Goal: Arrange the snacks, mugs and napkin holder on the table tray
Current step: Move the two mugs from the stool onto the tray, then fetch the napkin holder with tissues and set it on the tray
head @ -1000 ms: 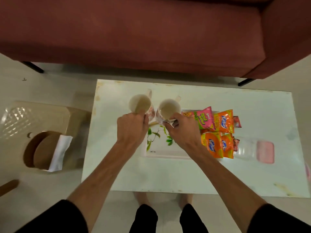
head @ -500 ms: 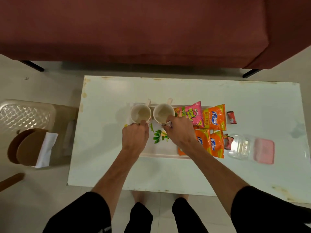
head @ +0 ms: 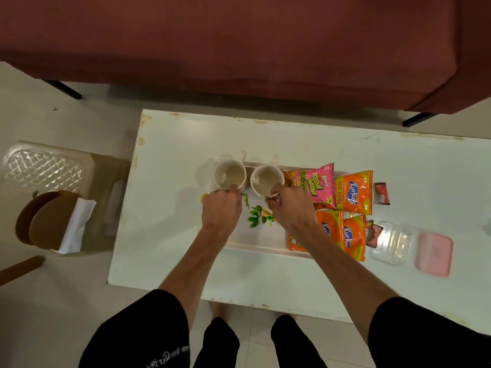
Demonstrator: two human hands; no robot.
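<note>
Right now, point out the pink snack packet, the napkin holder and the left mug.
pink snack packet (head: 317,185): head view, on the printed front face.
napkin holder (head: 49,221): head view, on its brown rounded side panel.
left mug (head: 230,174): head view, on the inside bottom.

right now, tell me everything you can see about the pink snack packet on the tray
The pink snack packet is a glossy, sealed pouch printed with yellow lettering and a green "50%" band. It lies flat, tilted, at the far right part of the tray. Its right edge meets an orange packet; its lower corner overlaps another orange packet. The right hand is close beside it, gripping a mug, with no clear contact with the packet.
</note>
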